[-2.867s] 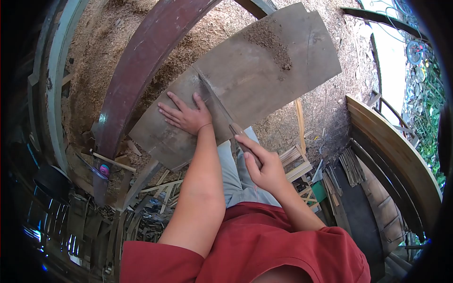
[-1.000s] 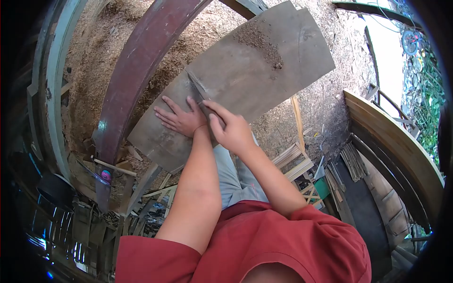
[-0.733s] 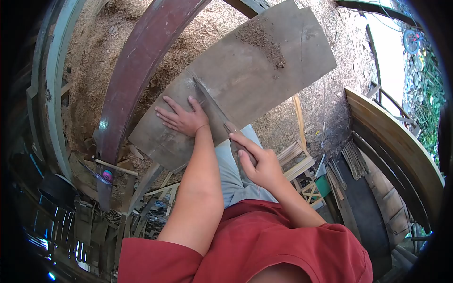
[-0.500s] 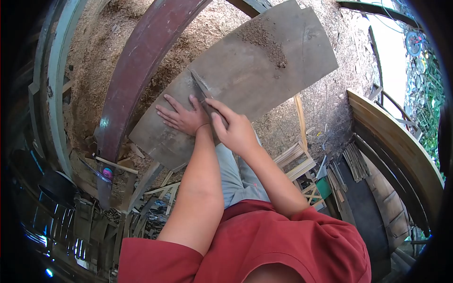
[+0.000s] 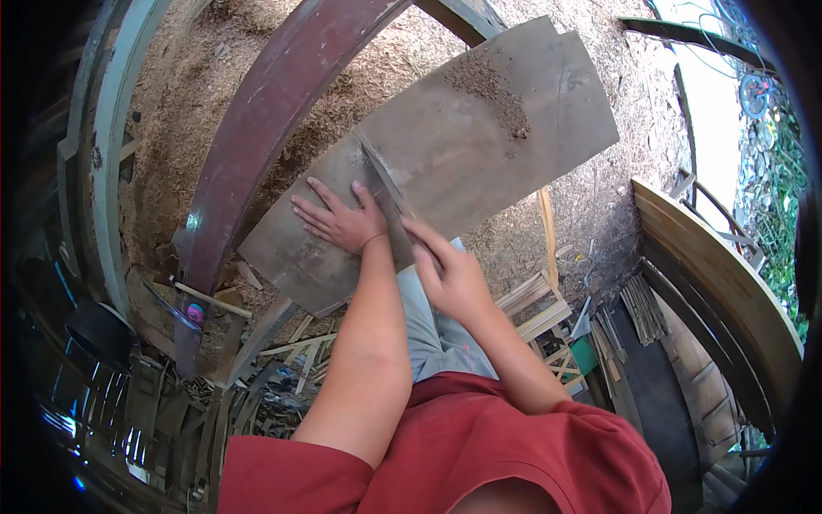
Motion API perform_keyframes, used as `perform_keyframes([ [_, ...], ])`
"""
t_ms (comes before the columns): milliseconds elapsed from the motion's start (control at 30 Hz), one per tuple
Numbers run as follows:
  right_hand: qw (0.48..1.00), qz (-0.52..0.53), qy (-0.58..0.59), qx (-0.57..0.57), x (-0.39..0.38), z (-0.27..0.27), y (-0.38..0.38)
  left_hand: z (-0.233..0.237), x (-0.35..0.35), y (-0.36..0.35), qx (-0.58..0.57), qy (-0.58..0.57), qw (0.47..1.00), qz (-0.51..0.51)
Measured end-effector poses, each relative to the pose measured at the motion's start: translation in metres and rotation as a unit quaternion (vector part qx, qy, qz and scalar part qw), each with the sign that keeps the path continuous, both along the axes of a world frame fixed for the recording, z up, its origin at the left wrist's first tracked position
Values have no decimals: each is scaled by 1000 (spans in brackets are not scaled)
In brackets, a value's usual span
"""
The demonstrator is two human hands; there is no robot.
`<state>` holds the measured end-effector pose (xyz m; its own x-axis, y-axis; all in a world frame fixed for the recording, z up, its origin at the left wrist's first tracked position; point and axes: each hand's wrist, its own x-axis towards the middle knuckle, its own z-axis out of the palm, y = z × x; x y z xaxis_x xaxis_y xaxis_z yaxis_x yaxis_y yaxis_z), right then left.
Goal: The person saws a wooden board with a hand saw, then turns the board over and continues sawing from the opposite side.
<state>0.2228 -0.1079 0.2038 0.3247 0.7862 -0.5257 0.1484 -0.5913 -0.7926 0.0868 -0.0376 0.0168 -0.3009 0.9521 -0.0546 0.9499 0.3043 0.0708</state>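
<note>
A wide grey-brown wooden board [image 5: 454, 171] lies slantwise in front of me, its far end pointing to the upper right. My left hand [image 5: 342, 221] rests flat on the near part, fingers spread, holding nothing. My right hand [image 5: 449, 278] is closed round the handle of a handsaw, just right of the left wrist; the fingers hide most of the handle. The saw's narrow blade [image 5: 387, 182] runs from that hand up across the board, its tip near the left edge. A heap of brown sawdust [image 5: 492, 90] lies toward the board's far end.
A curved dark red beam [image 5: 257, 128] stands left of the board, with a pale blue-green post [image 5: 111, 171] farther left. Wood shavings [image 5: 171, 154] cover the ground. Curved planks [image 5: 719, 265] lean at the right. Slatted wood pieces [image 5: 539, 308] lie near my legs.
My right hand has drawn back toward my body with the handsaw, and more of the blade shows. My left hand stays flat on the board. The whole view has shifted slightly.
</note>
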Motion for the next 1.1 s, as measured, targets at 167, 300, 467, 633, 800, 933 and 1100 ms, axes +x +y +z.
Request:
perform_keyframes([
  [167, 1000, 18, 2, 14, 22, 44, -20, 0, -1, -1, 6, -3, 1000, -16],
  [300, 1000, 22, -3, -20, 3, -19, 31, -1, 0, -1, 4, -3, 1000, -6],
  [467, 999, -5, 7, -30, 6, 14, -6, 2, 1, 3, -2, -2, 1000, -17],
  [633, 999, 7, 15, -31, 10, 21, -13, 4, 0, 1, 8, -1, 1000, -23],
  [800, 998, 0, 16, -65, -1, -20, 45, -4, -4, 3, 6, -7, 1000, -17],
  [933, 999, -4, 13, -29, 11, 36, -23, 2, 0, 1, 1, -9, 1000, -10],
  [1100, 999, -4, -21, 48, 13, 9, -9, 1, -2, 2, 5, -4, 1000, -18],
])
